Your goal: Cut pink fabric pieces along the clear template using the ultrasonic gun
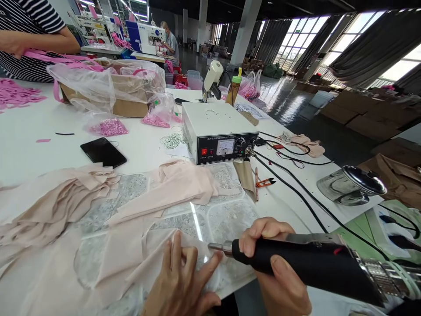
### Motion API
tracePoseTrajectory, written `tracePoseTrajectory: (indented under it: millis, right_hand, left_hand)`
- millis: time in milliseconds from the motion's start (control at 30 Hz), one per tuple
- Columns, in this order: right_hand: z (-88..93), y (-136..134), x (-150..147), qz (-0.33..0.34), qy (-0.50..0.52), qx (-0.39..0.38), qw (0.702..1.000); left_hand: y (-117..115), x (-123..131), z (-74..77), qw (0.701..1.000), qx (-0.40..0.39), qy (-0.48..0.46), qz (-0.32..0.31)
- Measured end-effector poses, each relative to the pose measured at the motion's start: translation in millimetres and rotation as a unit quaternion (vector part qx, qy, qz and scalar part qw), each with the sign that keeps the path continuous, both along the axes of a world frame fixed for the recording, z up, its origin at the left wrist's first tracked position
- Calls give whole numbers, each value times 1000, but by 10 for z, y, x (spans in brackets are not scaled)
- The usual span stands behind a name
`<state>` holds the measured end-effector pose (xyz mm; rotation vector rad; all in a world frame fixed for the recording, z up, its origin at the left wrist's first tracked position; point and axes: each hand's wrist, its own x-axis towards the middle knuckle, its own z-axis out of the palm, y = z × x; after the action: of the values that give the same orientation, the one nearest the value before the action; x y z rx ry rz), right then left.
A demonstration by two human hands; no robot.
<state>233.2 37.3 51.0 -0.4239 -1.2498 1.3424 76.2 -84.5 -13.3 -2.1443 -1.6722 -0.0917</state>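
Here, right fingers wrap a black cylindrical metal-tipped tool; left fingers, loosely spread, rest on pale-pink fabric.

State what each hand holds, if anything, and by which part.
The right hand grips the thick black cylindrical tool with the metal tip, around its front, behind that tip. The left hand grips nothing; it rests spread on thin pale pink fabric.

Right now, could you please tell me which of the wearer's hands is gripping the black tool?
The right hand, its fingers wrapped around the black tool; the left hand instead lies with its fingers on the pale pink fabric.
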Motion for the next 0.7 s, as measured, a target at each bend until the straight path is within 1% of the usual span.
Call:
tracePoseTrajectory:
  millis: [267,567,700]
  right_hand:
    - [20,-5,-9,-10,-29,6,999]
    - [-80,-4,44,14,-51,15,998]
    - [-69,-12,17,14,-51,17,998]
  left_hand:
    - [-12,-3,-30,1000,0,-10,-2]
    - [7,-28,-10,1000,18,12,-14]
    - [17,-41,-19,999,33,6,-20]
